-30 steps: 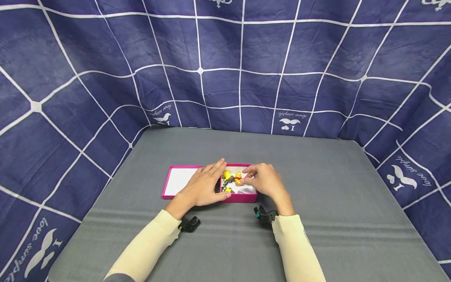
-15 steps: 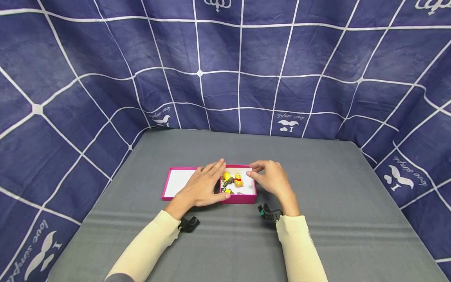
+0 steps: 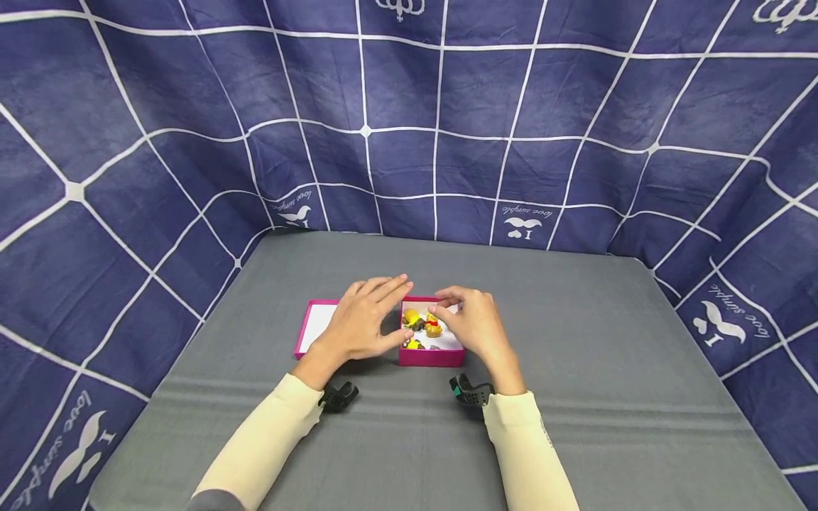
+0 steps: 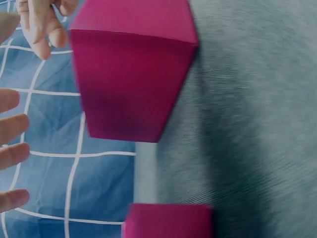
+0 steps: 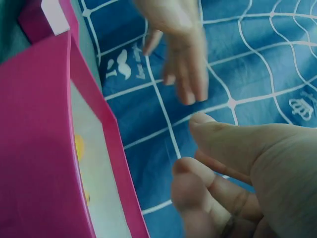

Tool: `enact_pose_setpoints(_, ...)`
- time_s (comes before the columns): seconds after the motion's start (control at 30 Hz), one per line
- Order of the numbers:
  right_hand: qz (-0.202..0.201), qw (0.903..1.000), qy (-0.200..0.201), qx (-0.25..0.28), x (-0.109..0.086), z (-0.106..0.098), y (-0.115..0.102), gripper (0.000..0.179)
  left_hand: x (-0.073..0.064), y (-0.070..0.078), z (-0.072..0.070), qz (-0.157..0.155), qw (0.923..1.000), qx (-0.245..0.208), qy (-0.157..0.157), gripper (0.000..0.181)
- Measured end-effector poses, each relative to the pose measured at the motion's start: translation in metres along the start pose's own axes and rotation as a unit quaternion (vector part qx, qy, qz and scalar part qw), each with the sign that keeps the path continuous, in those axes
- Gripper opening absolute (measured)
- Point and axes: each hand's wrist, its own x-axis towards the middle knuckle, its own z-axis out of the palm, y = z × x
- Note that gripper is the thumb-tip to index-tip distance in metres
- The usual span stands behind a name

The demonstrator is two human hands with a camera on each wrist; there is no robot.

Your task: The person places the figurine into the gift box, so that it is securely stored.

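Observation:
In the head view, a pink box (image 3: pixel 431 358) with a white inside holds several small toys. Among them are a yellow bear figurine (image 3: pixel 433 328) in a red shirt and a yellow-and-dark toy (image 3: pixel 412 318). My left hand (image 3: pixel 361 319) hovers over the gap between the box and a white-lined pink lid (image 3: pixel 313 326), hiding much of the lid. Its fingers are spread, and the left wrist view shows them apart from the box wall (image 4: pixel 129 84). Above the box's right side is my right hand (image 3: pixel 476 323), fingers loosely bent, with nothing between thumb and fingertips in the right wrist view.
Box and lid lie side by side on a grey cloth-covered table (image 3: pixel 562 341). Blue curtain (image 3: pixel 473 163) with white grid lines hangs behind the table and along both sides. Black wrist straps (image 3: pixel 471 390) sit below the hands.
My left hand has risen off the box edge and lid. The right hand drew back rightward from the bear figurine, then moved in again over the box. The toys stay in the box.

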Motion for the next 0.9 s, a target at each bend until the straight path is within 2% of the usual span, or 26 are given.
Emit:
enact_pose_setpoints(0.13,-0.008,0.9997,-0.007,0.022,0.001,0.007,-0.008,0.027,-0.001,-0.004,-0.012,-0.017,0.9982,-0.006,0.058,0.070)
enact_pose_setpoints(0.43,-0.012,0.9980,-0.024,0.057,0.002,0.016,-0.021,0.029,-0.020,-0.021,-0.023,-0.037,0.9910,0.009,0.129,0.056)
enact_pose_setpoints(0.6,-0.015,0.9960,-0.026,0.084,0.001,0.023,-0.029,0.027,-0.031,-0.027,-0.025,-0.045,0.9896,0.009,0.136,0.051)
enact_pose_setpoints(0.73,-0.026,0.9952,-0.025,0.091,-0.001,0.033,-0.039,0.026,-0.041,-0.031,-0.028,-0.065,0.9886,-0.002,0.136,0.048)
enact_pose_setpoints(0.9,-0.044,0.9931,-0.030,0.104,-0.007,0.050,-0.055,0.030,-0.054,-0.039,-0.035,-0.097,0.9818,-0.024,0.161,0.046)
